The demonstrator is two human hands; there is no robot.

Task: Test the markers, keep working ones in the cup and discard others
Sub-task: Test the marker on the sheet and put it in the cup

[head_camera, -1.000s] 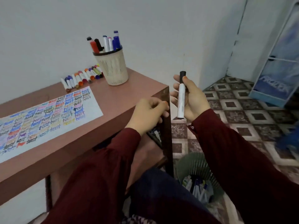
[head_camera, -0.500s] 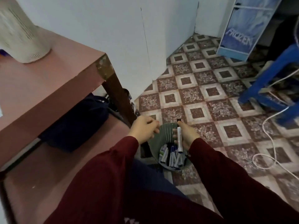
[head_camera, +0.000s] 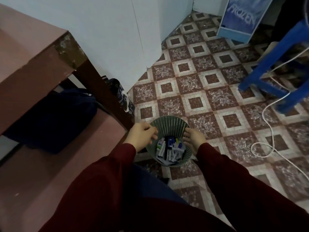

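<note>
Start at ten o'clock with the table (head_camera: 33, 52) corner and the dark bag (head_camera: 50, 118) beneath it. Move on to the bin (head_camera: 168, 118) on the floor. At its nine o'clock rim, note the left hand (head_camera: 142, 136), fingers loosely curled, gripping nothing visible. Inside, find a jumble of markers (head_camera: 168, 149), long axes mostly twelve to six, lying below both palms. At the three o'clock rim, see the right hand (head_camera: 194, 140), fingers spread and relaxed, empty. Judge the discard as done. Expect no cup in view; presumably look for it up on the table, toward ten o'clock, nearer the left hand. Further right, mind the white cable (head_camera: 267, 124).
</note>
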